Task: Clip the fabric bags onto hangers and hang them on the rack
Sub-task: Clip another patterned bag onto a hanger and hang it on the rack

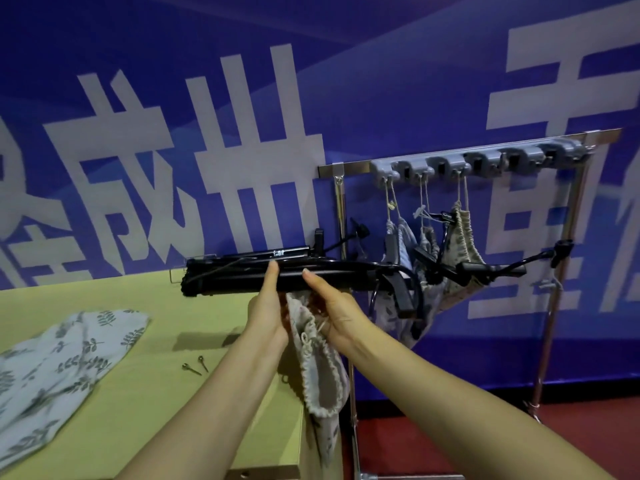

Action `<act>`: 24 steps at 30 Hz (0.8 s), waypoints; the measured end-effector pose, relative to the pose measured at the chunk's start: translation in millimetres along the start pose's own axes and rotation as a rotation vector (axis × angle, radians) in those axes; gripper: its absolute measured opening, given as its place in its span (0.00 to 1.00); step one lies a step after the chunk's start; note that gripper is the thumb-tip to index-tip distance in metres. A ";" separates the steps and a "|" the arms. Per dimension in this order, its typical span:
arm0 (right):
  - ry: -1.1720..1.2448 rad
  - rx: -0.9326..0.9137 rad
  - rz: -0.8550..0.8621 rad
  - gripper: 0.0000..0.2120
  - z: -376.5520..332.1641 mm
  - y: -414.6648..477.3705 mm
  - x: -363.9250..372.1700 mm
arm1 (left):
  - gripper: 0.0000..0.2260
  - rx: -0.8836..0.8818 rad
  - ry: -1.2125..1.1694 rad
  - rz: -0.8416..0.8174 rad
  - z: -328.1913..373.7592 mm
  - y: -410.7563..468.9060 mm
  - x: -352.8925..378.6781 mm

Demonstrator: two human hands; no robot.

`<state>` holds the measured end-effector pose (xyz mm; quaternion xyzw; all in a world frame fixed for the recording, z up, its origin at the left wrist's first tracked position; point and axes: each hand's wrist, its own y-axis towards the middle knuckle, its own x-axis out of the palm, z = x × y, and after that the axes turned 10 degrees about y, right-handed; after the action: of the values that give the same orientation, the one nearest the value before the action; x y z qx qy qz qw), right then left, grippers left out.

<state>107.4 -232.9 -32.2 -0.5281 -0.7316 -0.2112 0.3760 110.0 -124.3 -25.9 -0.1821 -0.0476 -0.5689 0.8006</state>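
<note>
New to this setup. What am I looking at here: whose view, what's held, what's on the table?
There is no robot: one wide-angle camera on a person's head looks forward and down at two bare hands. The left hand and right hand are raised together at a bundle of black clip hangers, with a beige fabric bag hanging down between them. Exactly which fingers grip the bag or a hanger is hard to tell. On the yellow-green table lie a leaf-print fabric bag and two small metal pins. To the right stands a metal rack with grey hooks; several bags already hang there by their cords.
</note>
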 end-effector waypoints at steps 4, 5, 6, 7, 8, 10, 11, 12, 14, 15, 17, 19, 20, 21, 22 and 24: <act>-0.007 -0.182 0.059 0.11 -24.1 -19.4 2.0 | 0.34 0.111 0.151 -0.047 2.8 -20.4 15.6; -0.010 -0.247 0.084 0.08 -33.1 -22.5 2.5 | 0.34 0.144 0.157 -0.041 3.5 -21.0 17.3; -0.014 -0.313 0.106 0.06 -42.5 -25.2 0.8 | 0.35 0.152 0.142 -0.021 4.1 -25.4 19.0; -0.016 -0.368 0.121 0.05 -51.3 -27.9 -1.4 | 0.40 0.147 0.127 0.001 3.3 -23.3 17.8; -0.020 -0.409 0.132 0.05 -59.3 -30.3 -5.4 | 0.45 0.125 0.129 0.022 1.1 -21.5 15.2; -0.020 -0.471 0.156 0.07 -76.1 -39.8 -14.0 | 0.43 0.100 0.144 0.034 -2.8 -22.2 11.8; -0.022 -0.501 0.167 0.08 -83.5 -42.8 -18.3 | 0.39 0.106 0.162 0.026 -4.9 -22.1 11.1; -0.024 -0.531 0.180 0.09 -89.5 -44.9 -22.1 | 0.36 0.106 0.182 0.014 -6.3 -21.2 10.9; -0.024 -0.577 0.193 0.08 -98.2 -48.2 -28.8 | 0.35 0.125 0.225 0.043 -9.1 -18.7 12.4; -0.018 -0.586 0.198 0.06 -100.5 -48.8 -32.1 | 0.35 0.150 0.251 0.074 -9.5 -18.2 12.7; -0.017 -0.594 0.224 0.05 -103.0 -51.8 -37.4 | 0.32 0.231 0.380 0.139 -8.0 -17.1 14.1; -0.057 -0.601 0.256 0.04 -103.3 -55.6 -40.1 | 0.29 0.358 0.569 0.181 -5.0 -16.7 14.2; -0.088 -0.605 0.260 0.04 -102.6 -58.5 -40.2 | 0.27 0.420 0.655 0.180 -2.9 -19.4 15.1; -0.122 -0.611 0.259 0.04 -101.5 -60.6 -40.1 | 0.26 0.488 0.752 0.180 -1.3 -20.9 15.6; -0.149 -0.617 0.247 0.04 -100.5 -63.4 -38.7 | 0.25 0.553 0.862 0.183 0.4 -22.5 16.2; -0.203 -0.647 0.194 0.03 -99.1 -68.5 -34.8 | 0.22 0.671 1.060 0.212 1.2 -20.1 15.0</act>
<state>81.5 -348.5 9.1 -0.7052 -0.6067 -0.3419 0.1329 96.7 -143.0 -15.8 0.3811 0.1978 -0.4536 0.7809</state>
